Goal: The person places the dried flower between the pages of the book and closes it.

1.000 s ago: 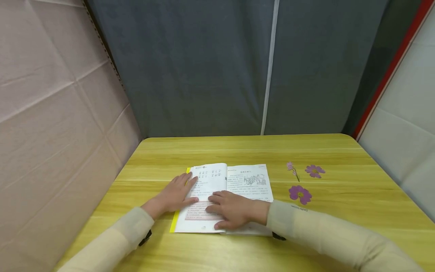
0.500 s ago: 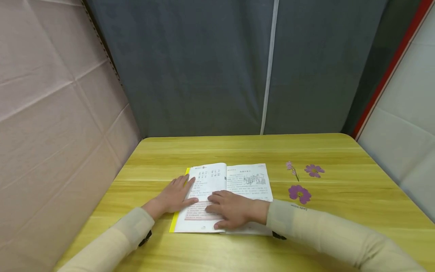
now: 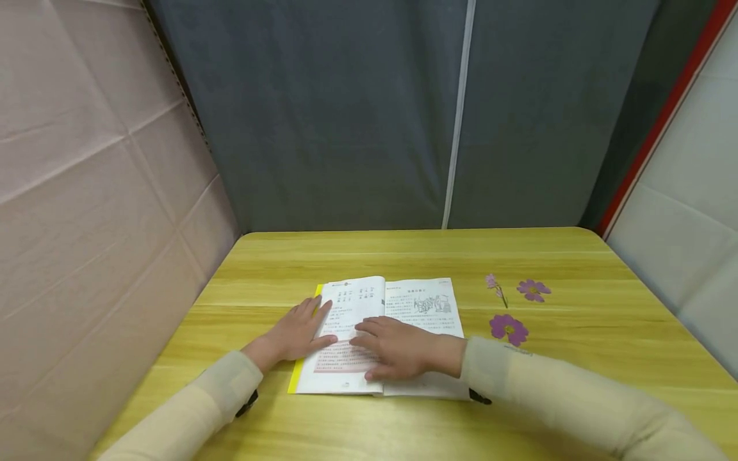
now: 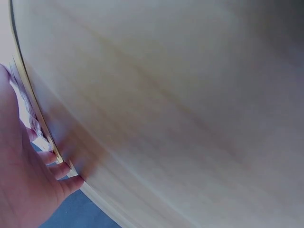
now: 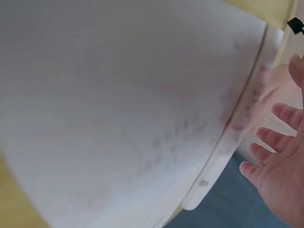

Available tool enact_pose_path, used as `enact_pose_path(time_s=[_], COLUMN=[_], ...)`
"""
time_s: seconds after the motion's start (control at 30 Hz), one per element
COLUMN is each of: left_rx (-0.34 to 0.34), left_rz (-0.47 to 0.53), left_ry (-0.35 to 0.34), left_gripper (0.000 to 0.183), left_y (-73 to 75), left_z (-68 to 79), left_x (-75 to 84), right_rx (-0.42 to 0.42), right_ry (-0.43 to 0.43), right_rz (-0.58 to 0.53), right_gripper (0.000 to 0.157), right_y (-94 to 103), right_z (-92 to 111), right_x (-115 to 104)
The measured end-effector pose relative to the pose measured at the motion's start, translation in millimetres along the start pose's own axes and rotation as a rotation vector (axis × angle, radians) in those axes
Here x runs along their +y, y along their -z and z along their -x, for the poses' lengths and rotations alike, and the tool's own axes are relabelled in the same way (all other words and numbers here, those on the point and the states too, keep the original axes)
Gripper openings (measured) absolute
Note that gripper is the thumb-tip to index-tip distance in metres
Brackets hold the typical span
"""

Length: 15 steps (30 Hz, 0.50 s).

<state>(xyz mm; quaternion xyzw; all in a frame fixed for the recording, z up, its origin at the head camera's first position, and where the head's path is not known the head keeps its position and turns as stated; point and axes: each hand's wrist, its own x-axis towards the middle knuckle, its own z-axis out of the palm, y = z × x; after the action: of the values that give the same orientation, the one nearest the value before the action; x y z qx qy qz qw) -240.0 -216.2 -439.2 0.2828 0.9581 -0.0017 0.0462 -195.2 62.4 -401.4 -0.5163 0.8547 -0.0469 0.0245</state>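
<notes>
My left hand (image 3: pixel 295 334) lies along the outer edge of the printed book (image 3: pixel 359 314), fingers extended and grasping nothing, thumb over the left page. I judge its weight keeps the book from sliding and that page from lifting. My right hand (image 3: pixel 400 351) is outstretched across the lower part of the gutter, relaxed and gripping nothing; my right wrist view suggests its fingers are off the paper, though I cannot tell whether the palm touches. It sits where it could smooth the fold. The book lies spread near the table's (image 3: pixel 346 428) front edge, within easy reach of both hands. Two purple flowers (image 3: pixel 509 330) and a pink sprig (image 3: pixel 494 288) lie right of it, apart from the pages, probably so each is easy to pick up.
</notes>
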Motion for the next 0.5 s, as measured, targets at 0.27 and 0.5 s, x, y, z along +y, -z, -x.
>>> enact_pose_path(time_s=[0.27,0.5], left_rx=[0.013,0.016], left_rz=[-0.005,-0.014], left_ry=[-0.009,-0.017], left_gripper=[0.086,0.086], left_y=[-1.2,-1.9], left_z=[0.4,1.6], left_x=[-0.7,0.8], right_rx=[0.05,0.184], right_ry=[-0.063,-0.114], right_rz=[-0.056,-0.14], right_gripper=[0.06,0.055], right_y=[20.6,28.1], right_z=[18,47], right_x=[8,18])
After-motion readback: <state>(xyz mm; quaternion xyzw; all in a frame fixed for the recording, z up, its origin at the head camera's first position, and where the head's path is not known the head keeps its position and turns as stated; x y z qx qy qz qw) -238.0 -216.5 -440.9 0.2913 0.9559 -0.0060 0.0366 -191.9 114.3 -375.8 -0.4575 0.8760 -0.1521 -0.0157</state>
